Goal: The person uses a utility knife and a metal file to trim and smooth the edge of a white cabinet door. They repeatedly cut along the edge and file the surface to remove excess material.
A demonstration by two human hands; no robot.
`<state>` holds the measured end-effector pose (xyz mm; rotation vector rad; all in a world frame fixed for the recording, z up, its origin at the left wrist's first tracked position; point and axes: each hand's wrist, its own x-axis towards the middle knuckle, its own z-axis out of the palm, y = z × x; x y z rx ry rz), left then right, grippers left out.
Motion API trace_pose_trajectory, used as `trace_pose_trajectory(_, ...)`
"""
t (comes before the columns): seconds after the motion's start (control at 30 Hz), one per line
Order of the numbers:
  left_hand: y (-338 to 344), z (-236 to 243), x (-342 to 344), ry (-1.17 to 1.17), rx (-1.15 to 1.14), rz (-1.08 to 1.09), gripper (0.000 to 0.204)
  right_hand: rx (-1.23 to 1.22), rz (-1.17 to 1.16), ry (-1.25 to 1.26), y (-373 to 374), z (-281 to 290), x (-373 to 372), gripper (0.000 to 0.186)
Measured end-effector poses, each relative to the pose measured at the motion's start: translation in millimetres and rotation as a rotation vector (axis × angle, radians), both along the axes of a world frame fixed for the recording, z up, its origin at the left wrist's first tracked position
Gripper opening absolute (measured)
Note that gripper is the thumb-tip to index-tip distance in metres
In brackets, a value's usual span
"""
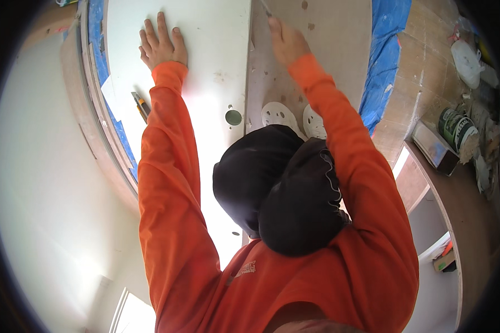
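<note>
My left hand [164, 49] lies flat on a large white board [216, 41], its fingers spread toward the far side. Over the wood-toned surface to the right of the board's edge, my right hand [289, 44] is closed on a thin, stick-like object [266, 8]. Only a short, blurred length of that object shows at the top rim, so its kind cannot be made out. A yellow-and-black utility knife [141, 105] rests beside my left forearm. Nearer to me, the board has a round, dark cut-out [233, 117] with small holes around it.
Blue sheeting [384, 61] runs along the right side, with more along the left. My white perforated shoes [279, 115] and dark-clothed knees [283, 188] are between my arms. At right stand a dark can [455, 127], a long box [432, 149] and a wooden cabinet frame [455, 216].
</note>
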<state>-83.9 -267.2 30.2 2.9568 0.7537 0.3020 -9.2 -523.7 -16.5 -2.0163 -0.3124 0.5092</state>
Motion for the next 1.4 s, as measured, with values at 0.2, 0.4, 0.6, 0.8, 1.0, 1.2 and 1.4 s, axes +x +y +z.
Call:
trace_pose_trajectory(0.2, -1.9, -0.7, 1.3, 0.015, 0.013, -0.005, 0.055, 0.168, -0.019, -0.084, -5.3, -27.3, -25.2, 0.050)
trace_pose_trajectory(0.4, -1.8, 1.8, 3.7, 0.008, 0.019, -0.018, 0.054, 0.166, -0.109, 0.052, 16.7, -20.1, 32.6, 0.051)
trace_pose_trajectory(0.6, -0.4, 0.6, -2.7, 0.022, 0.064, -0.013, 0.055, 0.173, -0.007, -0.044, 2.3, -28.7, 18.5, 0.050)
trace_pose_trajectory(0.8, -1.4, -2.4, 1.5, 0.018, 0.051, -0.009, 0.055, 0.179, -0.028, -0.107, 3.5, -37.3, 27.8, 0.053)
trace_pose_trajectory(1.0, 0.6, -1.3, 1.8, -0.023, 0.045, -0.034, 0.055, 0.039, 0.016, -0.010, 2.3, -7.0, 50.8, 0.051)
trace_pose_trajectory(1.2, 0.2, -1.9, 3.5, -0.015, 0.057, -0.025, 0.055, 0.029, -0.015, -0.209, 17.0, -12.1, 43.9, 0.051)
trace_pose_trajectory(1.4, 0.5, -4.0, -1.5, 0.005, 0.069, -0.009, 0.055, -0.138, 0.042, -0.143, 8.9, 13.5, 37.5, 0.051)
